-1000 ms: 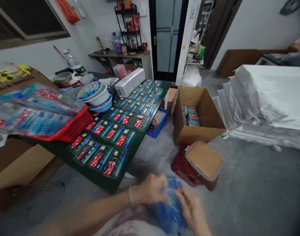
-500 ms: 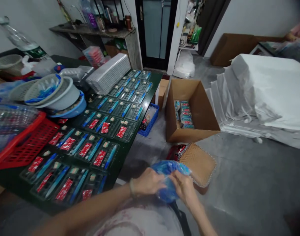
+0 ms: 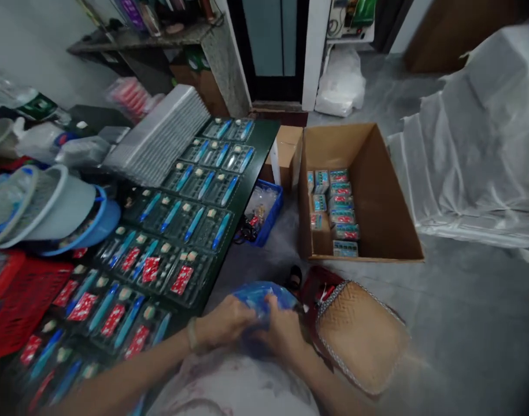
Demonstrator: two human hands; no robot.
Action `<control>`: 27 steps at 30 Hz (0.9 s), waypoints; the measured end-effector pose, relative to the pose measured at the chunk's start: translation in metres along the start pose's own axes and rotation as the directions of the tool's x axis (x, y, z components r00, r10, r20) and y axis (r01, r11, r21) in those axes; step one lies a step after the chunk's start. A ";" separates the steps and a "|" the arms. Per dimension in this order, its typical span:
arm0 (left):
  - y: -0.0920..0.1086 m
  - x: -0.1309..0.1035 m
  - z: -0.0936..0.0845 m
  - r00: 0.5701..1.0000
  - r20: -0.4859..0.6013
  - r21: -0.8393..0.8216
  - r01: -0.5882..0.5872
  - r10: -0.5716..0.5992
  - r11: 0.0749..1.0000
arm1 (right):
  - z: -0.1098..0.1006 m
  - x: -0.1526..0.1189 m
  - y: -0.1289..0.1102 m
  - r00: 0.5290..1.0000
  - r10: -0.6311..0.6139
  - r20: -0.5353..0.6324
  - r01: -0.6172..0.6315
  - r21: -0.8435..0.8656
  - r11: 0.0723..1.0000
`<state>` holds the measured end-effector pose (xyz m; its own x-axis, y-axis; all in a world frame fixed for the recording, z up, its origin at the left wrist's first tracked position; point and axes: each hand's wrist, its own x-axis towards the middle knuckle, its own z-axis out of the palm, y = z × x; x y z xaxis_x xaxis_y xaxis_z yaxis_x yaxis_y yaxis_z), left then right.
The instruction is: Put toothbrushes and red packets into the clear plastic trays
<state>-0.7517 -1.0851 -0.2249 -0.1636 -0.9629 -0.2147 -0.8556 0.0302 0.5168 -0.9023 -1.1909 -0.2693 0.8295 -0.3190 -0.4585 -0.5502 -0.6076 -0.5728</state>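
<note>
The counter (image 3: 265, 137) serves as the reference for all positions. The blue plastic bag (image 3: 256, 292) is located off the right edge of the counter, near its close end, in front of the person's body. The left hand (image 3: 227, 321) is closed on the left side of the bag; the right hand (image 3: 287, 334) grips the opposite side, thumb uppermost. The bag's contents cannot be made out.

Clear compartment trays (image 3: 174, 188) lie in rows along the counter. They contain blue pens (image 3: 221, 231) and small beige pieces (image 3: 211, 213); those toward the close end also contain red packets (image 3: 181, 279). A red basket (image 3: 32, 303) occupies the left side of the counter at the close end. Plastic basins (image 3: 107, 222) sit beyond it, and a stack of trays (image 3: 160, 136) stands farther along the counter.

On the floor, a blue crate (image 3: 272, 215) sits just beside the counter's right edge. Farther right of the counter, an open carton (image 3: 388, 196) holds packs (image 3: 341, 202) on its counter side. A woven seat (image 3: 362, 338) stands right of the counter's close end.
</note>
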 end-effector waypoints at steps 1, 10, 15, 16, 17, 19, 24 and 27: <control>-0.009 0.012 -0.007 1.000 0.017 0.005 -0.004 0.004 1.000 | -0.007 0.014 0.004 1.000 0.004 0.002 -0.005 0.031 1.000; -0.108 0.074 -0.012 0.988 0.128 0.115 0.067 -0.082 0.991 | -0.052 0.130 0.031 0.988 -0.119 0.102 0.121 -0.007 0.993; -0.146 0.082 -0.006 0.969 0.163 0.095 0.170 -0.184 0.981 | -0.024 0.170 0.047 0.972 -0.225 0.066 0.217 0.103 0.971; -0.151 0.083 -0.007 0.962 0.166 0.091 0.202 -0.215 0.975 | -0.015 0.175 0.050 0.973 -0.225 0.044 0.217 0.147 0.965; -0.156 0.084 -0.010 0.955 0.158 0.085 0.242 -0.253 0.967 | -0.006 0.180 0.052 0.976 -0.215 0.012 0.208 0.200 0.957; -0.162 0.084 -0.018 0.940 0.084 0.036 0.328 -0.330 0.944 | 0.013 0.192 0.053 0.986 -0.156 -0.060 0.168 0.322 0.932; -0.159 0.076 -0.039 0.785 -0.428 -0.137 0.434 -0.448 0.891 | 0.050 0.244 0.048 0.973 0.133 -0.189 0.012 0.617 0.787; -0.153 0.069 -0.035 0.658 -0.575 -0.042 0.569 -0.485 0.821 | 0.059 0.282 0.042 0.943 0.252 -0.219 0.001 0.757 0.653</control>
<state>-0.6145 -1.1657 -0.2900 0.5902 -0.8028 0.0847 -0.7751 -0.5343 0.3373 -0.6970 -1.2636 -0.4625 0.6640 -0.6134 -0.4276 -0.4308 0.1535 -0.8893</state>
